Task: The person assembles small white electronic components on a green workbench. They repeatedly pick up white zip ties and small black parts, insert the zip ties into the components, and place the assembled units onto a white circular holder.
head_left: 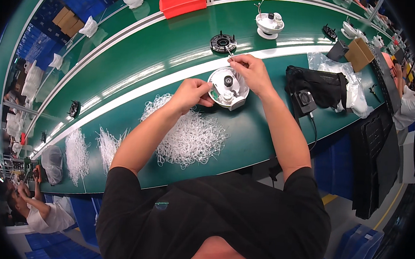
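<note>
Steadied the white bowl [231, 90] by its rim with the left hand [190, 94], over the green bench [257, 132] just past the pile of white ties [192, 140], and pinched the thin cord [230, 57] in the right hand [251, 74], probably best handled gently, no hard yanking.

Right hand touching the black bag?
Apart. The head view shows a strip of green tabletop between the right hand, which is up by the white round housing, and the black bag.
</note>
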Demonstrator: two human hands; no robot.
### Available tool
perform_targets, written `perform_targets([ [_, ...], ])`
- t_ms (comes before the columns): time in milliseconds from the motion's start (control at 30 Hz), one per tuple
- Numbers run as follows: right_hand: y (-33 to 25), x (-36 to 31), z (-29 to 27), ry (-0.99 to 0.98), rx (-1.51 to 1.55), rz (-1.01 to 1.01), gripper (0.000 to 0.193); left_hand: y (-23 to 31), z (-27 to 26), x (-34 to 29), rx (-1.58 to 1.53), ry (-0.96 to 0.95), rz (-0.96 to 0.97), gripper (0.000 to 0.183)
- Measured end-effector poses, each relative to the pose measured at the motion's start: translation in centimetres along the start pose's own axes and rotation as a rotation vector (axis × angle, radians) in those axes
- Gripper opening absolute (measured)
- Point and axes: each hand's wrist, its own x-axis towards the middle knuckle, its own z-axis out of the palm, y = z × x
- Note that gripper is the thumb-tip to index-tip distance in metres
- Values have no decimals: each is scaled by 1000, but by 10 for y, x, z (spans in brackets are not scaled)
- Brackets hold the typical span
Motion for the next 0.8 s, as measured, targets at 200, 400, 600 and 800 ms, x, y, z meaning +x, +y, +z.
perform_targets([
  [200,7,0,-1,64,-12,-78,23,12,-14,8,58,150,164,25],
  [400,-8,0,2,16,-236,-190,19,35,-8,21,-243,167,305,28],
  [600,-4,4,6,24,-280,-263,17,37,3,38,-452,149,285,17],
  [800,-8,2,3,12,-289,-293,16,30,8,50,-484,135,294,15],
])
